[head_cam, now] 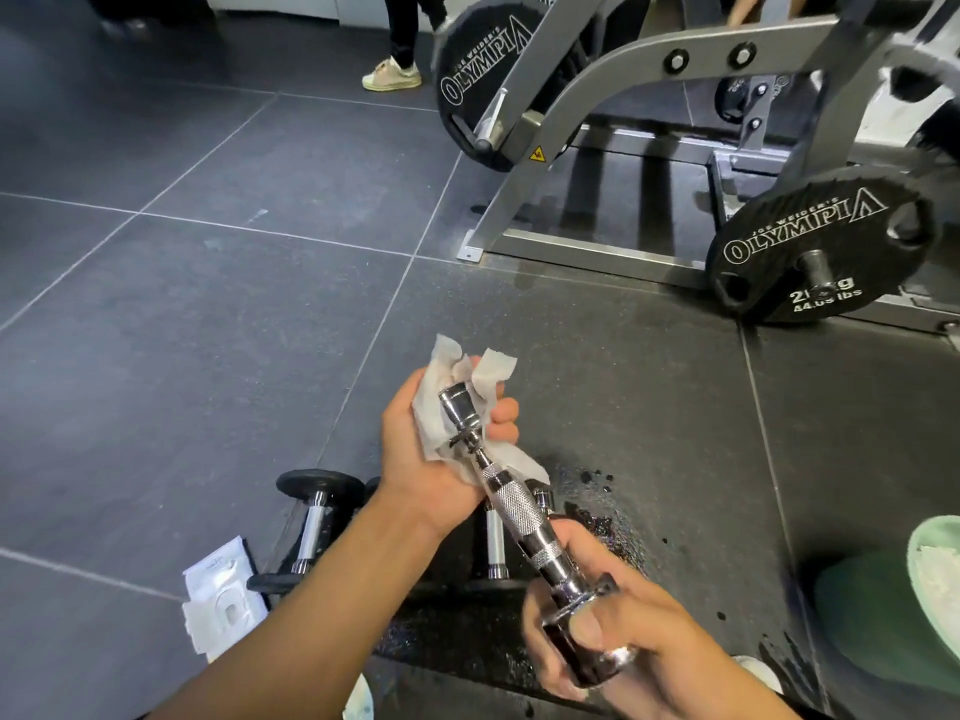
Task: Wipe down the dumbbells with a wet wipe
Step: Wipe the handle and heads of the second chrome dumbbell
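Closest in, the right hand [597,646] curls tight round the near end of a chrome dumbbell [519,506], its fingers and thumb covering that end so its shape cannot be made out. The bar is held in the air above a black rubber mat [649,407] speckled with wet drops. Its long axis runs from lower right, near the body, up and away to the left. The far end sits inside a white wet wipe [441,366], which the left hand [441,449] holds wrapped round it, fingers curled.

Under the left forearm two black dumbbells [311,527] lie on the floor side by side, partly hidden by the arm. Beside them lies a white packet [223,600]; its print is too small to read. A pale green object [924,589] is cut off at the right edge.

Beyond the mat the floor is large dark grey tiles [208,330] with pale joints. Farther off stands a grey machine frame [597,80] carrying black weight plates [810,252] lettered OLYMPIA. At the top edge, a person's legs and one pale shoe [392,75] show.
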